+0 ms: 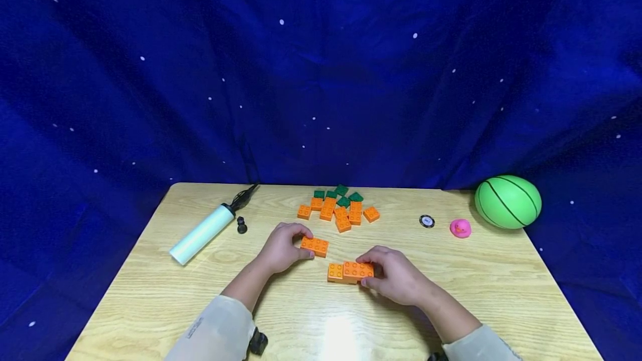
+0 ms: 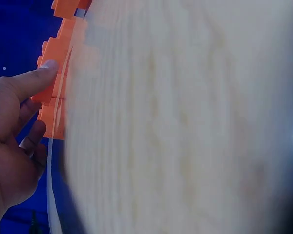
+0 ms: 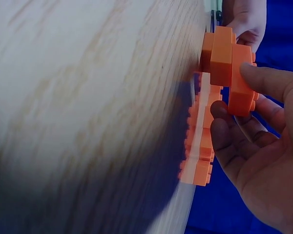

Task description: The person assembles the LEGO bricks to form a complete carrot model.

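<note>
My left hand [image 1: 287, 248] pinches an orange toy building brick [image 1: 316, 247] between thumb and fingers, at the middle of the table. In the left wrist view the thumb lies along the brick's side [image 2: 50, 73]. Closer to me, my right hand [image 1: 393, 276] grips the right end of a small stack of joined orange bricks [image 1: 337, 273]. The top brick [image 3: 241, 83] of this stack is between its thumb and fingers in the right wrist view, overhanging the brick [image 3: 221, 56] below. The two hands' bricks are apart.
Behind the hands lie several loose orange bricks [image 1: 343, 220] and green bricks [image 1: 341, 190]. To the left are a hand pump [image 1: 203, 234] and a black chess pawn [image 1: 242, 225]. A poker chip [image 1: 427, 221], pink rubber duck [image 1: 460, 228] and green ball [image 1: 508, 202] stand right.
</note>
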### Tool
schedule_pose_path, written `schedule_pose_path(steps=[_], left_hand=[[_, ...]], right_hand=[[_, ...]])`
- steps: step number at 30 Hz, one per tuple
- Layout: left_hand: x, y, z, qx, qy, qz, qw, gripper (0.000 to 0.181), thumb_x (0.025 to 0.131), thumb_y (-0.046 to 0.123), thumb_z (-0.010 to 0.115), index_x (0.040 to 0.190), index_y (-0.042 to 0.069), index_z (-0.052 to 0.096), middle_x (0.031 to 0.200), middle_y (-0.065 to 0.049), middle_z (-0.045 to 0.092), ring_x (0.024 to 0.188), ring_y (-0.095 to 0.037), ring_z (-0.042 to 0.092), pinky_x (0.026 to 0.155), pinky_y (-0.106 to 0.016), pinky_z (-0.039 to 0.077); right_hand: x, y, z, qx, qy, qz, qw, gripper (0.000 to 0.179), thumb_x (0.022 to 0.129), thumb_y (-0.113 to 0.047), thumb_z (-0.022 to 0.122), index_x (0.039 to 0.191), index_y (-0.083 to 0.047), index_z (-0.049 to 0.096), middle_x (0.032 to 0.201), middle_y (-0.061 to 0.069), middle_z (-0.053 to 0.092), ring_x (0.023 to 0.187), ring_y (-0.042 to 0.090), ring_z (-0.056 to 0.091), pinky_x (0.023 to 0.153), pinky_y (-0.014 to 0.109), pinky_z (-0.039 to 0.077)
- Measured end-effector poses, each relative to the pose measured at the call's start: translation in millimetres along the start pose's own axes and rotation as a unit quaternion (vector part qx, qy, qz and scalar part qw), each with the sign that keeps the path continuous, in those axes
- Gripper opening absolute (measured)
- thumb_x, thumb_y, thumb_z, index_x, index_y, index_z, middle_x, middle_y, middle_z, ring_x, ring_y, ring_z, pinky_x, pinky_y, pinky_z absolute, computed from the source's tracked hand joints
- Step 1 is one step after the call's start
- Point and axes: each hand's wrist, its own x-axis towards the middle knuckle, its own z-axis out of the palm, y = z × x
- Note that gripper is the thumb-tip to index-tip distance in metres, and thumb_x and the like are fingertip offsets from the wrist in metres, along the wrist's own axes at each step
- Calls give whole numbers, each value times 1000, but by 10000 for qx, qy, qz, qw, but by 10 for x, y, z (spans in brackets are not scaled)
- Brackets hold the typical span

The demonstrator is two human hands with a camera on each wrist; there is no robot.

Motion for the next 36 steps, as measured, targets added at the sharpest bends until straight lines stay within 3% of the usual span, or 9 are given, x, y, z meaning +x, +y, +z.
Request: schedule_pose_path(steps=[10, 22, 29, 36], left_hand=[[-122, 101, -22, -270, 23, 83, 9996, 33, 77, 26, 94, 101, 29, 71, 105, 13, 69, 102, -18, 52, 91, -41, 44], [-261, 260, -20, -443, -112, 137, 9989, 34, 80, 28, 92, 106, 33, 71, 104, 17, 67, 102, -22, 55, 89, -40, 45], [-298, 309, -11, -484, -111, 264, 9984, 35, 80, 28, 92, 108, 33, 72, 109, 21, 67, 104, -20, 58, 91, -40, 48], [-327, 336, 32, -562, -229, 495, 9969, 35, 80, 27, 92, 110, 32, 74, 110, 20, 67, 105, -15, 59, 91, -40, 51]], right_hand=[[-8, 12, 25, -66, -7, 61, 10000, 35, 88, -15, 82, 121, -14, 72, 116, -8, 67, 99, 9, 60, 87, 33, 52], [5, 24, 25, 63, 31, 69, 10000, 34, 89, -13, 81, 122, -14, 72, 112, -7, 67, 86, 13, 58, 75, 27, 50], [24, 8, 24, -46, 63, 61, 10000, 34, 89, -15, 82, 122, -15, 73, 114, -8, 67, 96, 9, 59, 83, 32, 51], [37, 8, 29, -42, 54, 76, 9999, 35, 89, -15, 82, 122, -14, 72, 114, -7, 67, 93, 9, 58, 80, 30, 51]])
